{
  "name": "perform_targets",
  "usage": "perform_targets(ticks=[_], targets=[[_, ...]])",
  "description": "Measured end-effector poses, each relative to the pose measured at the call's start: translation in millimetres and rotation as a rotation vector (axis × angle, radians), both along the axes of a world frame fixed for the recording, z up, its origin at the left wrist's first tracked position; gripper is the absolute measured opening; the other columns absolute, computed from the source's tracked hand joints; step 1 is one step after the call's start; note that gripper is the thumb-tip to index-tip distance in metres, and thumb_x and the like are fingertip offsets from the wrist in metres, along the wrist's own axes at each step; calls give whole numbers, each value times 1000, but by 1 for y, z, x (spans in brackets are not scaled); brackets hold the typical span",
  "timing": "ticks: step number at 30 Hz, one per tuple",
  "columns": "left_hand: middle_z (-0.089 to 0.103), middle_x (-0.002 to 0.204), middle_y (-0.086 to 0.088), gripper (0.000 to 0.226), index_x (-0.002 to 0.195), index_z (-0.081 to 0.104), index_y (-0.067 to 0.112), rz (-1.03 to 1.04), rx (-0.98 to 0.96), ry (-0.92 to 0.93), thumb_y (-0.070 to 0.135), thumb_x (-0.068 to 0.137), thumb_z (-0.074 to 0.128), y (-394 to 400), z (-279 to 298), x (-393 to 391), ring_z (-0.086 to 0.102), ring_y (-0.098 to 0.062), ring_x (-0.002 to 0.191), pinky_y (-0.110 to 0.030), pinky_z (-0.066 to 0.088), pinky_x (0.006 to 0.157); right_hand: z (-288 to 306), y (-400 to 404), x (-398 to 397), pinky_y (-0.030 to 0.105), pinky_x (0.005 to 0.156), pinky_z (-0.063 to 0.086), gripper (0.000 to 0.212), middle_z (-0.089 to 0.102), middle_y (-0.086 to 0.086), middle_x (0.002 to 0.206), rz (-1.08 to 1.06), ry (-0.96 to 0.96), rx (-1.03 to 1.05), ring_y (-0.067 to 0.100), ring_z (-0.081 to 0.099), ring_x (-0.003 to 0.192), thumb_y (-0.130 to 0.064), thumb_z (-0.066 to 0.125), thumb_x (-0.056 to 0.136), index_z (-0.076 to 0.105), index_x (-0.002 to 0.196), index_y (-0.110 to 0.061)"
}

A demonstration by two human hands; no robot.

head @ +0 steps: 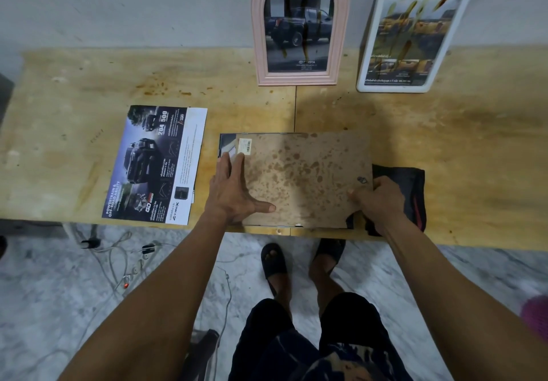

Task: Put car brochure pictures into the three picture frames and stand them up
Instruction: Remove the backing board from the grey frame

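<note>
Third frame (296, 179) lies face down on the table (74, 84), near edge, centre. Its long axis runs left-right, brown stained backing board up. Both of my hands are on it, one at each short end.

Left hand (234, 191): flat, fingers straight, pressing the left end of the board, thumb splayed out toward the middle. It's holding nothing, just pinning the board down.

Right hand (381, 198): fingers curled at the right end of the board, just below the small metal clip (361, 179). It looks like a pinch on the board edge, but I can't tell whether the fingertips are under the edge or only on top.

Key relation: the board sits a bit off the frame. A strip of dark picture and frame edge shows past the board's left and far-left corner, next to a white barcode sticker (245, 145). My guess is the board needs to slide left to seat. The right hand is the pusher on that axis and the left guides.

Black cloth (406, 191) lies under or beside the right end, touching the frame.

Board look: flat hardboard, heavily blotched, stiff. Should slide rather than flex.

The other two frames are already done. The pink arched frame (299, 24) and the white frame (415, 33) stand at the far side against the wall, each with a car picture in it. The leftover brochure (157, 164) lies flat to the left, apart from the frame.

Remaining, as I read it: seat the board, turn the clip, stand the frame up.
</note>
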State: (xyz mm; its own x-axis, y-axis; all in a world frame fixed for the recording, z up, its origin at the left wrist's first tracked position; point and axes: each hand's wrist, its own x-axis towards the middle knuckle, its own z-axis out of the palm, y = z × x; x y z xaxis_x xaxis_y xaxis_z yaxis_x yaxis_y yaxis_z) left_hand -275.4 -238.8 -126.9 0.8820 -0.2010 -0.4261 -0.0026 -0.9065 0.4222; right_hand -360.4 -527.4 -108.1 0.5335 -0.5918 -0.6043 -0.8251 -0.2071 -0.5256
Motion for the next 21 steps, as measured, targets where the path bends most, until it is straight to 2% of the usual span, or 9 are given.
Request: perform_targets(ticks=[3, 5, 7, 11, 17, 21], targets=[[-5, 167, -6, 158, 159, -4, 17, -27, 48, 44, 81, 41, 81, -1, 2, 0, -7, -25, 154, -55, 14, 123, -3, -1, -1, 46, 80, 57, 32, 61, 8, 101, -26, 2, 45, 26, 60, 94, -24, 74, 78, 55, 99, -9], [-12, 167, -5, 162, 159, -10, 13, -35, 79, 65, 82, 43, 79, 0, 1, 2, -12, -22, 154, -54, 10, 124, -3, -1, 1, 48, 79, 58, 36, 62, 8, 103, -69, -10, 86, 26, 62, 95, -26, 75, 75, 55, 100, -11], [-14, 167, -5, 163, 158, -12, 12, -45, 99, 80, 85, 43, 76, 1, 1, 3, -14, -21, 154, -54, 9, 124, -5, -2, 1, 48, 78, 59, 38, 63, 8, 106, -108, -19, 167, 26, 63, 95, -26, 76, 74, 54, 102, -13], [-16, 167, -6, 161, 159, -11, 14, -58, 83, 116, 84, 44, 76, 3, 4, 3, -16, -21, 154, -55, 6, 124, 0, -9, -3, 44, 76, 58, 32, 61, 10, 113, -218, -83, 427, 28, 63, 101, -10, 69, 88, 50, 114, -13], [-21, 167, -2, 161, 158, -14, 12, -68, 98, 161, 87, 44, 72, 4, 4, 4, -18, -19, 153, -56, 4, 124, 7, -24, -10, 44, 75, 58, 29, 61, 7, 115, -289, -168, 455, 25, 64, 100, -10, 54, 98, 47, 126, -15], [-23, 166, -1, 161, 158, -16, 14, -93, 124, 177, 93, 43, 64, 5, 9, 4, -17, -18, 153, -57, 2, 123, 15, -23, -11, 42, 72, 56, 25, 60, 1, 107, -336, -208, 510, 21, 63, 94, -8, 49, 100, 46, 123, -19]])
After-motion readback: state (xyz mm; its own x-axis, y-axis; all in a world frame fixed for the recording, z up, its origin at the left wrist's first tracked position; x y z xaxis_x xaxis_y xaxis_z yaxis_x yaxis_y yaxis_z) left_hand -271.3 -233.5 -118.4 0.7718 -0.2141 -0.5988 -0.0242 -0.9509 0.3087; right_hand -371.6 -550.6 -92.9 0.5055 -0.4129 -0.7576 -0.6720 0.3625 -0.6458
